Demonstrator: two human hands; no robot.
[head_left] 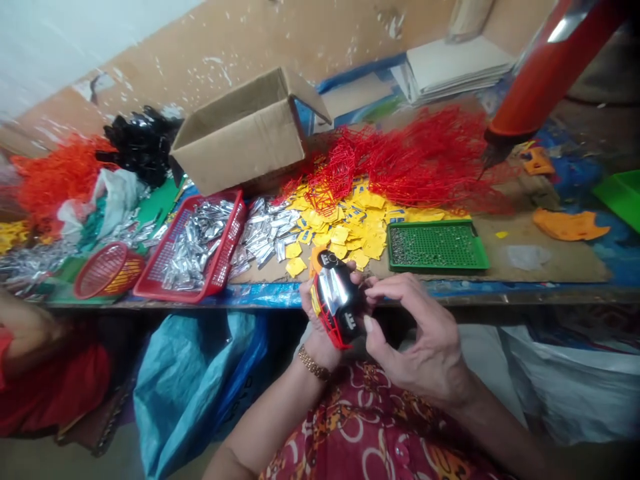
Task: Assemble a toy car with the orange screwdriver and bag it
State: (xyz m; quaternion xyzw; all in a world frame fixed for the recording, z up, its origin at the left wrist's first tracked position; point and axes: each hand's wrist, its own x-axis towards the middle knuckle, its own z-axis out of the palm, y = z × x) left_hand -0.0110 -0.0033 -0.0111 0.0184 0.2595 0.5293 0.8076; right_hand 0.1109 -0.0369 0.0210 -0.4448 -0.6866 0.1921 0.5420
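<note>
A small assembly (337, 300) of red plastic lattice, silver foil, black plastic and a strip of yellow card sits just above the person's lap, in front of the bench edge. The left hand (320, 313) cradles it from behind, with the fingers curled closely around its far side and their tips (354, 266) showing over the top. The right hand (420, 340) comes in from the side with its fingers curved and slightly spread. The thumb (369, 325) and forefinger (374, 283) are at the assembly's right edge, though whether they pinch it or only touch it is hard to tell. The work in hand is this one piece, held in both hands.

On the wooden workbench (550, 267), yellow card tags (345, 230) lie under a tangle of red plastic lattice pieces (425, 160). Near them are a green perforated tray (435, 245) of small dark parts and a red plastic basket (235, 227) of silver foil pieces. An open cardboard box (240, 133) stands behind, with black plastic pieces (143, 147) and orange lattice pieces (50, 180) to its left. A co-worker's arm (30, 333) in a red sleeve shows at the lower left, and a blue plastic sack (190, 387) hangs below the bench.
</note>
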